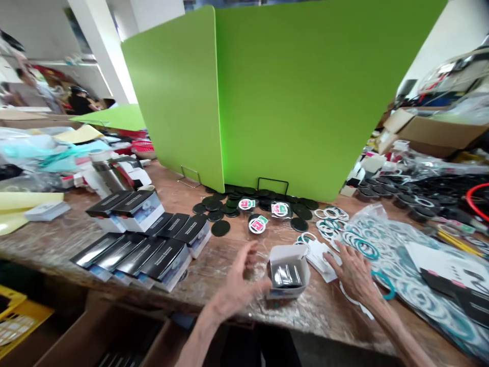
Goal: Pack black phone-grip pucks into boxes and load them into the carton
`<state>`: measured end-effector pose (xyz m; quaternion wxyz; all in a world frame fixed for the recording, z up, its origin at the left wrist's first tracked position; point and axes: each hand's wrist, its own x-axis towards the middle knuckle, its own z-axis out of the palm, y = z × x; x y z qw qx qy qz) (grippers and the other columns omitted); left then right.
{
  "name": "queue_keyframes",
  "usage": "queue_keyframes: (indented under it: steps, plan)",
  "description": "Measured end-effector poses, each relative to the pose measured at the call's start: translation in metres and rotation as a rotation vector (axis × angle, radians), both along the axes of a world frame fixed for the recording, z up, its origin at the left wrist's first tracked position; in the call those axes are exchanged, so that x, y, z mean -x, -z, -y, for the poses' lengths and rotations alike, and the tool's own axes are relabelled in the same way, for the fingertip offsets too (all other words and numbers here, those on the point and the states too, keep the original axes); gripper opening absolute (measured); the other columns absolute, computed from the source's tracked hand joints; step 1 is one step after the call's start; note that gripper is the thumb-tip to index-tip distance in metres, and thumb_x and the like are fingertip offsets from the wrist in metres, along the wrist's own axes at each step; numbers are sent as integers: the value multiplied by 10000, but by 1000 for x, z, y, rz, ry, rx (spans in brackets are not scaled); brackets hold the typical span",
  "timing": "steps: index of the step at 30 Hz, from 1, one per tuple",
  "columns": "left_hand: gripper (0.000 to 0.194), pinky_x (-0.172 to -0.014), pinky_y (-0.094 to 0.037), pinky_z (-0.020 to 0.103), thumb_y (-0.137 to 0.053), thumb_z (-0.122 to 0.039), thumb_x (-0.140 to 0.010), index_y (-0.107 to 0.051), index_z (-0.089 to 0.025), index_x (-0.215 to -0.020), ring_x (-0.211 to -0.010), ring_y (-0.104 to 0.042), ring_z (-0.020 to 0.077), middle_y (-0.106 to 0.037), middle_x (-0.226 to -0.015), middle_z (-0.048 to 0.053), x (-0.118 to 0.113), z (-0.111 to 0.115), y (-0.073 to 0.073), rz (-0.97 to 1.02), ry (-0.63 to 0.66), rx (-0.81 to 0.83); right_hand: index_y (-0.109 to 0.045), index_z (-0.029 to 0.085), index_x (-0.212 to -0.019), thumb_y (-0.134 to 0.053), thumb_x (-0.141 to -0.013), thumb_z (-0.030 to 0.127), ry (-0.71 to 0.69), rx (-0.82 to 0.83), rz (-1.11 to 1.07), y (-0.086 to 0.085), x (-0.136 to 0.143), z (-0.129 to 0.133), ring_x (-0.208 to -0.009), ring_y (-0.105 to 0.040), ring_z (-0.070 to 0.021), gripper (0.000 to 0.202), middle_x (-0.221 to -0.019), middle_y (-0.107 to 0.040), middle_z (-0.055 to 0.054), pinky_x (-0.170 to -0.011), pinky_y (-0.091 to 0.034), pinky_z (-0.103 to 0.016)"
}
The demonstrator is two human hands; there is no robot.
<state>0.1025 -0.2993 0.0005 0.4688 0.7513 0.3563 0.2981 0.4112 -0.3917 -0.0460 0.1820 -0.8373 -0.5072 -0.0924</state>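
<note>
A small white box (288, 293) stands open at the table's front, with a dark, shiny plastic-wrapped item (286, 275) inside. Beside its left wall is my left hand (244, 280), fingers apart and curved, with nothing held; its thumb reaches the box's edge. My right hand (353, 270) is spread over the right part of a pile of white cards (321, 257), fingertips at the cards, holding nothing visible. White and teal rings (332, 221) lie behind that hand. Black discs (220, 228) and round stickers with red and green print (257, 223) lie further back.
Closed black-and-white boxes (164, 262) are stacked at the left. A green partition (298, 102) stands across the back on wire feet. On the right lies a plastic bag of rings (420, 285). Open cartons (103, 331) and a yellow crate (23, 321) sit below the table's left edge.
</note>
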Motion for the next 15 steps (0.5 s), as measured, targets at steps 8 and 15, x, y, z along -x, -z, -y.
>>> queue_keyframes:
  steps: [8, 15]
  plan:
    - [463, -1021, -320, 604, -536, -94, -770, -512, -56, -1231, -1284, -389, 418, -497, -1275, 260, -17, -113, 9, -583, -565, -289, -595, 174, -1105, -462, -824, 463, -7, -127, -214, 29, -12, -6, -1015, -512, -364, 424, -1022, -591, -143, -870, -365, -550]
    - [238, -921, -454, 464, -563, -241, -871, -606, -118, -1070, -1100, -563, 274, -620, -1118, 121, -30, -124, 8, -790, -541, -332, -512, 191, -931, -413, -844, 402, -56, -301, -340, 19, -8, -9, -824, -573, -241, 249, -887, -600, -95, -752, -450, -383]
